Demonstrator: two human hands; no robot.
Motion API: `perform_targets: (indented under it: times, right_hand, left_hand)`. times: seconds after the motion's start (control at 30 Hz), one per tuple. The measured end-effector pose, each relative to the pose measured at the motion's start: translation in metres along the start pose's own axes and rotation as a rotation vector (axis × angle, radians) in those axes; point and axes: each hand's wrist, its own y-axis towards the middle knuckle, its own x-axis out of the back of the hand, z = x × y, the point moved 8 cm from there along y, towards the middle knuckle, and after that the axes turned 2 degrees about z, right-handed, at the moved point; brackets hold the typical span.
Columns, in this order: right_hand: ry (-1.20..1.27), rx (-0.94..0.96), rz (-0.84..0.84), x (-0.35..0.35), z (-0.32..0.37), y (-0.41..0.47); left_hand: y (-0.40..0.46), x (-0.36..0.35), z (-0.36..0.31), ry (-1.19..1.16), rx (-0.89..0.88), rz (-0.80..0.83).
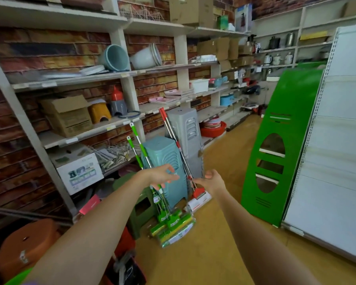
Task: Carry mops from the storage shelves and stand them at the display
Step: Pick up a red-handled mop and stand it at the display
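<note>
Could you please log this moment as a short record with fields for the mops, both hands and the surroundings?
green mops: two, leaning on the teal bin, heads on the floor
red mop: leaning on the grey bin
left hand: open, at the green mop handles, gripping nothing
right hand: open, beside the red mop handle
nearby: wall shelves, green stand

The room is evenly and fairly brightly lit, soft light with no hard shadows — only dim pockets under the lower shelves [86,138] and in the bottom left corner. The white panel [337,140] at right is nearly washed out. Wide-angle distortion bends the shelf uprights and boards towards the edges. Detail is soft throughout — both hands [162,175] and the far shelves are slightly blurred, and labels cannot be read.
</note>
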Motion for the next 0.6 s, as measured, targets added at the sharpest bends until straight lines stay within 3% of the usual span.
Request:
perform_targets:
  times: [0.13,0.33,0.6]
  right_hand:
    - [0.01,-0.017,0.028,0.012,-0.007,0.03]
    - [0.049,0.002,0.004,0.035,-0.01,0.069]
    - [0.073,-0.066,0.003,0.044,-0.035,0.144]
  left_hand:
    - [0.038,0.005,-0.017,0.007,0.02,-0.009]
    - [0.098,0.013,-0.059,-0.029,-0.107,-0.13]
    - [0.195,0.011,-0.079,-0.049,-0.159,-0.085]
